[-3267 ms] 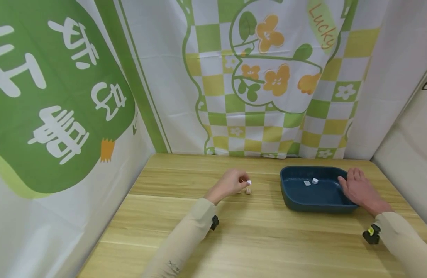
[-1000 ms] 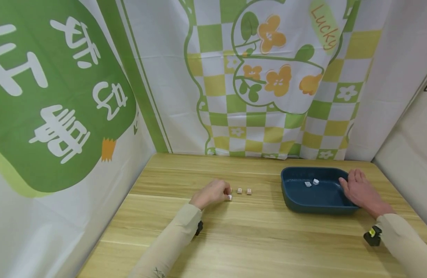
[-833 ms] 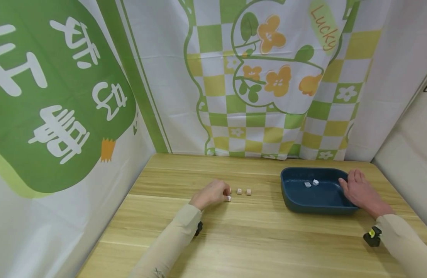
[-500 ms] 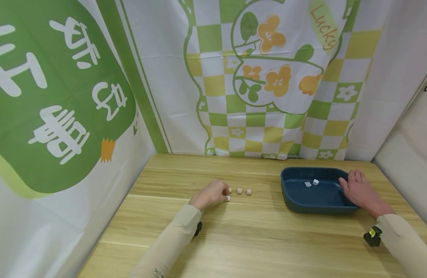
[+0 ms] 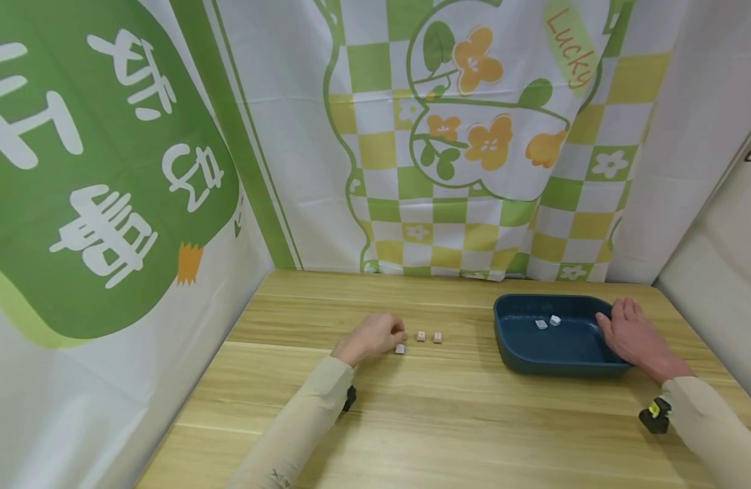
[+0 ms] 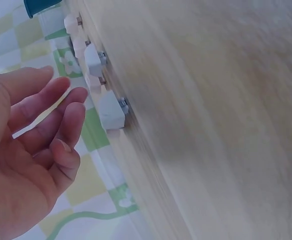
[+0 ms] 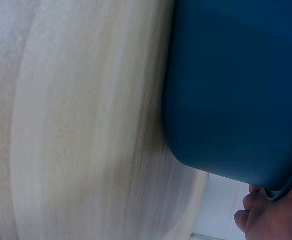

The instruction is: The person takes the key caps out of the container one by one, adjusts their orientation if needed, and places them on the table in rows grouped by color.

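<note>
My left hand point(image 5: 374, 337) hovers over small keycaps on the wooden table, fingers loosely bent and apart. In the left wrist view nothing lies between its fingertips. A white keycap point(image 5: 400, 349) stands just in front of those fingers. Two pinkish keycaps, one point(image 5: 421, 336) nearer the hand and another point(image 5: 437, 337) farther right, sit in a row. The left wrist view shows white keycaps point(image 6: 112, 111) on small grey stems. My right hand point(image 5: 637, 339) holds the right rim of a dark blue plastic basin point(image 5: 561, 369), thumb inside and fingers along the outside.
Inside the basin lie two white keycaps, a flat one point(image 5: 541, 325) and a tilted one point(image 5: 555, 320). Printed cloth point(image 5: 449, 204) hangs behind the table point(image 5: 461, 421), with more cloth at both sides.
My left hand has carried a white keycap leftward and toward me, placed it on the table and let go, then shifted slightly back. The right hand stays at the basin.
</note>
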Tool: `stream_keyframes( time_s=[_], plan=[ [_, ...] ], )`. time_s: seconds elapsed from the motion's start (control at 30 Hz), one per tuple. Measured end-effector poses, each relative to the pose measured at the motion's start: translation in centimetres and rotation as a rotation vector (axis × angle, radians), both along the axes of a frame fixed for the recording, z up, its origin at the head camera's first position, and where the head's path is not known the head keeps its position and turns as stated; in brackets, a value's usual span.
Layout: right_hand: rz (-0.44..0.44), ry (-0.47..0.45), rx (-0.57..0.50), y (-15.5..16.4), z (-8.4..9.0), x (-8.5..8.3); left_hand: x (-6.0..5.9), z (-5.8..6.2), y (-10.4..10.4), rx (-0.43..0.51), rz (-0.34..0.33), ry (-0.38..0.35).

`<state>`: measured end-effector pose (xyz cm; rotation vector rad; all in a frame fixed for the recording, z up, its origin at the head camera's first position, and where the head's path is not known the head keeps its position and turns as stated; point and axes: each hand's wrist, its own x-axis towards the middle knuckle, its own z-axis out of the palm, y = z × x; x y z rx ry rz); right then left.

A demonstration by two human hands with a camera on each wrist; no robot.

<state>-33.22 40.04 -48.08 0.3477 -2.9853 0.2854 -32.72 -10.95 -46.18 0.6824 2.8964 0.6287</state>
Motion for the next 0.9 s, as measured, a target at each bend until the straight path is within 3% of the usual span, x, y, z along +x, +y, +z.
stream_keyframes(
  time_s=[0.5, 0.9],
  plan=[
    [0.014, 0.060, 0.037, -0.3, 0.1, 0.2, -0.3, 1.0, 2.2, 0.087, -0.002, 0.104],
    [-0.008, -0.004, 0.012, -0.1, 0.3, 0.0, -0.5, 1.9, 4.8, 0.143, -0.015, 0.128]
  ],
)
